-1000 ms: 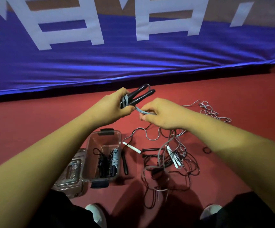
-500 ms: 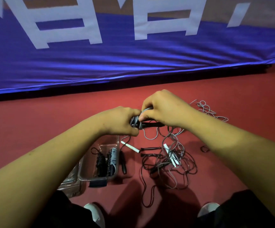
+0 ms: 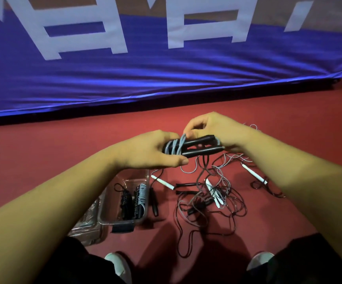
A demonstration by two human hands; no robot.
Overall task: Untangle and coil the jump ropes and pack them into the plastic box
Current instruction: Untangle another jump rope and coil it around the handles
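Nothing legible here. The far blue banner [image 3: 166, 83] bears large white characters [image 3: 204, 23] - cut off at the top edge.

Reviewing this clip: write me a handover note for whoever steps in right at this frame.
Left hand: grips the two black handles, held side by side.
Right hand: fingers pinch the grey cord wound around those handles.
Plastic box: open on the floor, with coiled ropes inside.
Done: those ropes are packed, and this one is partly wound.
Left: finish winding, put it in the box, then untangle the tangled pile right of the box.
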